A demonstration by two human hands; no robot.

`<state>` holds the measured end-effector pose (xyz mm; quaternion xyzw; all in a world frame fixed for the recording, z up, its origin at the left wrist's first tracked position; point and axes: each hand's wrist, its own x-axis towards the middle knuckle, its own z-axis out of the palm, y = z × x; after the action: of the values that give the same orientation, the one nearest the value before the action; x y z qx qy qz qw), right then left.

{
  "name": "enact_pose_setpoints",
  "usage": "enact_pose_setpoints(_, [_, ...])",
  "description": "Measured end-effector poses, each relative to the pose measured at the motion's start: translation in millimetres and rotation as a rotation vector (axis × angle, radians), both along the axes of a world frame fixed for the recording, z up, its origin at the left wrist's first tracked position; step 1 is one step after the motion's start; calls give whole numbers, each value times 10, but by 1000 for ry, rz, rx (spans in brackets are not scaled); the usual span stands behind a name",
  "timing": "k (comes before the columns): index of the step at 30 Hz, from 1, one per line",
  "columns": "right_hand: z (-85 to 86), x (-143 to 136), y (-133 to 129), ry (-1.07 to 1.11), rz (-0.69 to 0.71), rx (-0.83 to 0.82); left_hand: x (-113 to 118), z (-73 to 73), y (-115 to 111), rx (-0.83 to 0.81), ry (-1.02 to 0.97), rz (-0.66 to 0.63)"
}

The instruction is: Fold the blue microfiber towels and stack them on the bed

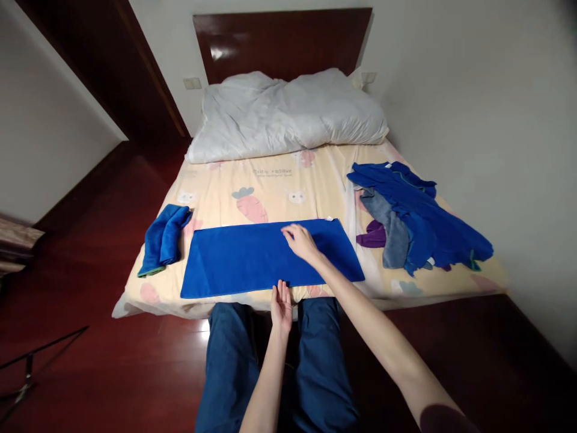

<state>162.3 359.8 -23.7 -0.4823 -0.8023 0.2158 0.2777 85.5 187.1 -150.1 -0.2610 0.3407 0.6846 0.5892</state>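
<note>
I judge: straightening flat cloth | left hand, its near edge, unclenched | right hand over it (can't tell grip) | next: edge-pinch?

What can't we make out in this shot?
All in the head view:
Flat blue cloth: part behind the right hand, blocked by it.
Left hand: fingertip contact with the cloth unclear at this angle.
Pile: piece count; upper cloths cover lower ones.
White tag: too small to read.
Black frame: cut by left edge.
</note>
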Motion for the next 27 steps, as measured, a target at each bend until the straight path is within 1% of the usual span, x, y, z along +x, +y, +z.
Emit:
enact_pose_setpoints(1, [-10,-159,267,-84,16,-12,6,-1,-1,-17,-7,4])
enact_pose_setpoints(2, [-63,-314,495,-172,27,-38,11,-1,-3,-30,-14,9])
enact_pose_setpoints(4, [-262,-583,828,-338,41,-115,23,0,-6,-51,-25,21])
enact_pose_setpoints(6, [-510,-762,1015,-461,50,-192,37,-2,-9,-73,-29,36])
enact_pose_setpoints(8, [-727,-845,1111,-526,50,-234,53,-7,-7,-99,-31,38])
enact_pose_setpoints(9, [-811,-858,1143,-538,46,-237,60,-10,-3,-111,-31,35])
enact_pose_setpoints(11, [-924,-853,1200,-535,38,-216,73,-13,11,-131,-31,29])
enact_pose_setpoints(13, [-971,-829,1261,-523,32,-196,82,-12,28,-147,-23,29])
enact_pose_setpoints(15, [-971,-803,1327,-518,32,-213,87,-3,42,-160,-11,29])
enact_pose_setpoints(20, [-892,-755,1460,-420,61,-356,87,44,36,-168,4,15])
enact_pose_setpoints(23, [-877,-748,1524,-289,59,-414,87,48,23,-169,11,17])
enact_pose_setpoints(27, [-893,-746,1597,-22,69,-426,73,52,22,-177,19,22])
